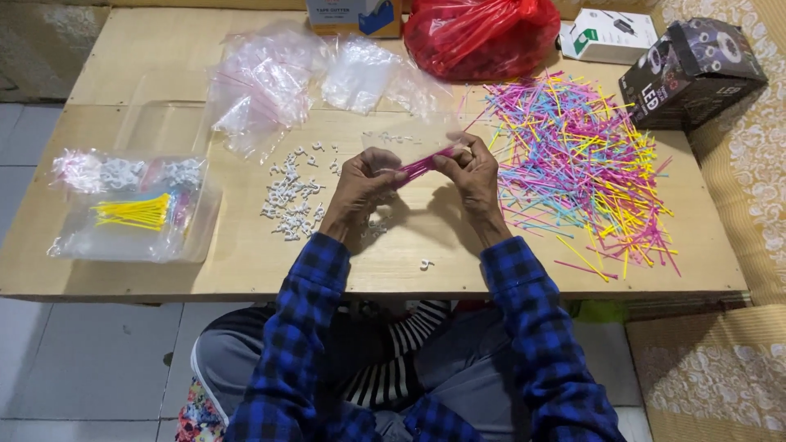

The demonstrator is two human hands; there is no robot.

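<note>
Pinching a bunch of pink ties (422,164) between them, left hand (360,184) and right hand (473,168) each keep a closed grip above the bench (246,262), between white clips (291,196) and the loose tie pile (573,164); bundling seems underway.

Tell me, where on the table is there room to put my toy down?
Bare wood lies along the table front edge, between the clear tray and the colourful sticks, and at the far left corner behind the tray. It is crowded around the white clips, plastic bags and both hands.
</note>
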